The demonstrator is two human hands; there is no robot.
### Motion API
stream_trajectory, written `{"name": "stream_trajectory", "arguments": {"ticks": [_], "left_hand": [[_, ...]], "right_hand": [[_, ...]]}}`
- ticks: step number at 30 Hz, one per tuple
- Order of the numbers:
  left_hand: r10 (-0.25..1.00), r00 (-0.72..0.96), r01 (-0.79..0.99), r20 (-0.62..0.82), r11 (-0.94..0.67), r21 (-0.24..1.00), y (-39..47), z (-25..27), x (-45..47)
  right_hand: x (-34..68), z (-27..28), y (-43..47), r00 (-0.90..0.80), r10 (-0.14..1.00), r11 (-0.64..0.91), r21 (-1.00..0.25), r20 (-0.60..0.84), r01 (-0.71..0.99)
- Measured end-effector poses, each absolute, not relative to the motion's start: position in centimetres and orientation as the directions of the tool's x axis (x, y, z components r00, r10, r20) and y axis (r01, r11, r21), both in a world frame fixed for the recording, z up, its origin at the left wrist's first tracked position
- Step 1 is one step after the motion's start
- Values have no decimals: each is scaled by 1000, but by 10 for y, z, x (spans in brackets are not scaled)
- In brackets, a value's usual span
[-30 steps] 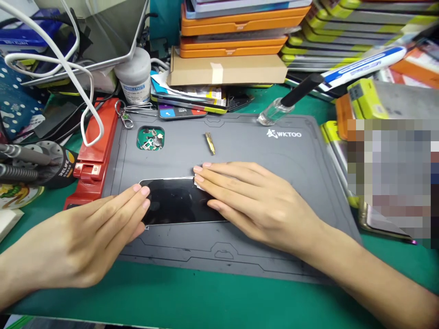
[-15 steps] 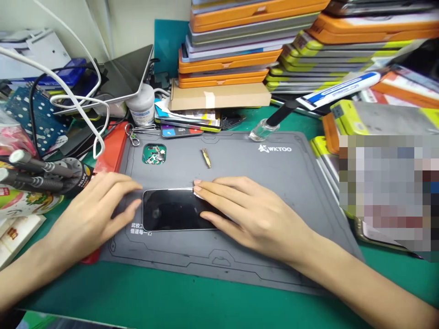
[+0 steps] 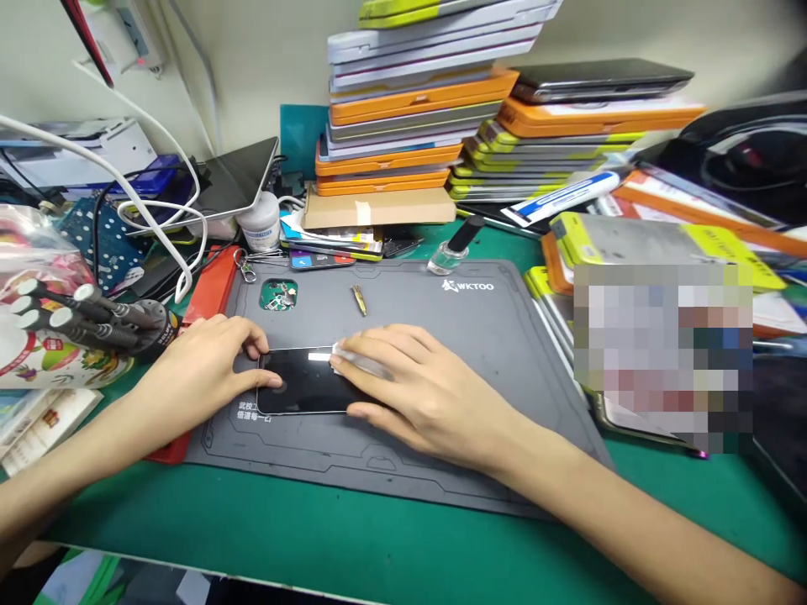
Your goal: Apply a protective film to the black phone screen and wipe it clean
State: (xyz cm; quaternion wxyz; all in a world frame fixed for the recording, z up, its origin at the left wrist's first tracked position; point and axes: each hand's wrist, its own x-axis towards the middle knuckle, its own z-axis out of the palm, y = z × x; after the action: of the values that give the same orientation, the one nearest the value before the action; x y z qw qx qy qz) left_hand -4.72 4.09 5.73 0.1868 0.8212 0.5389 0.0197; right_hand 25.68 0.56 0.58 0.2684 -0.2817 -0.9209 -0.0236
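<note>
A smartphone (image 3: 303,393) lies flat on the grey work mat (image 3: 435,328), its dark screen facing up. My left hand (image 3: 205,361) grips its left end, thumb on the glass and fingers at the far edge. Over the phone's right part, my right hand (image 3: 429,395) presses a small white wipe (image 3: 336,351) to the screen under its fingertips; the hand hides that end of the phone. Beyond the phone, a small brass-coloured piece (image 3: 359,301) lies on the mat. Tiny metal parts (image 3: 278,294) sit in the mat's cut-out at the upper left.
A glass bottle with a black cap (image 3: 451,248) stands at the mat's back edge. Screwdrivers in a black holder (image 3: 148,328) and a red case (image 3: 211,290) are on the left. Stacked orange boxes (image 3: 391,168) rise behind; yellow-grey boxes (image 3: 630,239) lie right.
My left hand has moved from beside the phone onto its left end. My right hand still presses the wipe, now nearer the phone's far edge. The camera view has shifted.
</note>
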Motion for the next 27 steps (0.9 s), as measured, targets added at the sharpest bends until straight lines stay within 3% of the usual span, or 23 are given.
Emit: {"name": "stream_trajectory", "arguments": {"ticks": [6, 18, 27], "left_hand": [[910, 336, 910, -244, -246, 334, 45, 64, -40], [911, 325, 927, -253, -255, 275, 41, 72, -32], [857, 252, 965, -450, -189, 179, 62, 87, -18]], "right_hand": [[255, 3, 3, -705, 489, 854, -118, 514, 506], [255, 2, 1, -745, 435, 886, -92, 506, 454], [251, 3, -4, -776, 412, 904, -106, 478, 415]]}}
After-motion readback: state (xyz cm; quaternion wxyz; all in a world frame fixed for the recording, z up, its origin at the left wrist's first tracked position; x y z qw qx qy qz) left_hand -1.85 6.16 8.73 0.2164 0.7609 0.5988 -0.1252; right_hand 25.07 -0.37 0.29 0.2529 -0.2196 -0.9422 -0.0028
